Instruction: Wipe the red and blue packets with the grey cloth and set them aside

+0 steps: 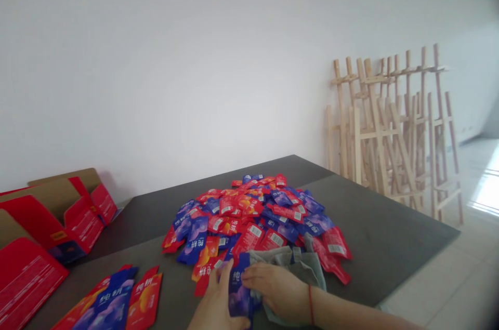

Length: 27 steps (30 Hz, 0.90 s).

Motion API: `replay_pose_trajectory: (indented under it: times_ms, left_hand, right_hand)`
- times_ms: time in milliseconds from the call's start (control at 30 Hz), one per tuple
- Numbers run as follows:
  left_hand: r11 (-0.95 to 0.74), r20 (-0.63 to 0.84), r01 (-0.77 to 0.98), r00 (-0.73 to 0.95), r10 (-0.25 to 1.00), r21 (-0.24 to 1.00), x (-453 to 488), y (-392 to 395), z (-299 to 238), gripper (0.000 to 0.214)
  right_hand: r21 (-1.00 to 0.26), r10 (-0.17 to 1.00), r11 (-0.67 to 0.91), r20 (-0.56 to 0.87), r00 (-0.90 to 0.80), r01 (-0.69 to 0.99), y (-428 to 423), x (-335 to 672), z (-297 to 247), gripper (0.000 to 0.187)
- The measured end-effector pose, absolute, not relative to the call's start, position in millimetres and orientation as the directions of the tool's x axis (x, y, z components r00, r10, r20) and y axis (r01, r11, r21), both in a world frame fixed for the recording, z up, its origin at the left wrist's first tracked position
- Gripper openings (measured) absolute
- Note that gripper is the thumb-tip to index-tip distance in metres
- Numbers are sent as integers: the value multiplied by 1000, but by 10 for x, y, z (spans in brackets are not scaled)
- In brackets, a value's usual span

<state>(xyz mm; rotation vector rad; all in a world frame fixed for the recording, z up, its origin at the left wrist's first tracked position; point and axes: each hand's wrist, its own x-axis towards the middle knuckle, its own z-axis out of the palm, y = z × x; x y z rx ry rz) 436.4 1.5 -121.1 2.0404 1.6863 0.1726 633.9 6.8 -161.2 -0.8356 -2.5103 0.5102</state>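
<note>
A big heap of red and blue foil sachets (257, 215) lies in the middle of the dark table (382, 231). At the near edge my left hand (216, 306) holds a blue sachet (238, 293) upright, fingers curled round it. My right hand (278, 291), with a red string at the wrist, presses a grey-green cloth (302, 265) against that sachet, fingers bent over the cloth. Both hands sit just in front of the heap.
A few sachets (117, 301) lie in a row at the near left. Flat red and brown cartons (50, 221) are stacked at the left edge. Wooden easels (393, 132) lean on the white wall at the right, beyond the table's edge.
</note>
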Motion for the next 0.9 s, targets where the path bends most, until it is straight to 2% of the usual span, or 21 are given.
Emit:
replay_pose_trajectory:
  times_ms: [100, 233, 300, 367, 433, 467, 533, 600, 700, 800, 900]
  left_hand:
    - [-84, -194, 883, 192, 962, 461, 4367, -37, -1257, 105]
    - [-98, -69, 836, 160, 985, 539, 4489, 12, -1312, 97]
    - [-80, -55, 777, 146, 988, 625, 4505, 95, -1363, 97]
    - [-14, -123, 659, 161, 979, 752, 4475, 187, -1438, 96]
    - [51, -183, 494, 224, 957, 868, 4422, 268, -1528, 93]
    - [68, -191, 423, 255, 948, 904, 4395, 300, -1573, 90]
    - [65, -170, 345, 282, 944, 936, 4357, 344, -1653, 83]
    - [63, -161, 331, 277, 947, 941, 4345, 359, -1712, 81]
    - [108, -200, 303, 291, 936, 947, 4356, 344, -1752, 86]
    - [169, -245, 252, 313, 918, 953, 4364, 329, -1738, 88]
    - [201, -266, 223, 320, 909, 954, 4355, 325, -1708, 86]
  right_hand:
    - [-448, 682, 720, 314, -660, 531, 231, 6317, -1613, 54]
    - [-520, 806, 592, 401, -436, 616, 439, 6309, -1480, 49]
    - [-549, 840, 535, 428, -334, 642, 452, 6297, -1376, 47]
    - [-575, 847, 513, 460, -267, 637, 374, 6254, -1303, 49]
    - [-578, 819, 561, 491, -297, 592, 235, 6178, -1294, 51]
    - [-552, 782, 620, 497, -377, 558, 163, 6136, -1314, 52]
    - [-471, 703, 710, 434, -563, 523, 54, 6072, -1382, 56]
    - [-415, 686, 724, 344, -641, 552, 27, 6066, -1443, 60]
    - [-386, 772, 636, 296, -563, 668, 140, 6169, -1453, 57]
    - [-380, 860, 506, 283, -424, 774, 323, 6301, -1391, 62]
    - [-378, 873, 484, 276, -403, 790, 397, 6348, -1363, 66]
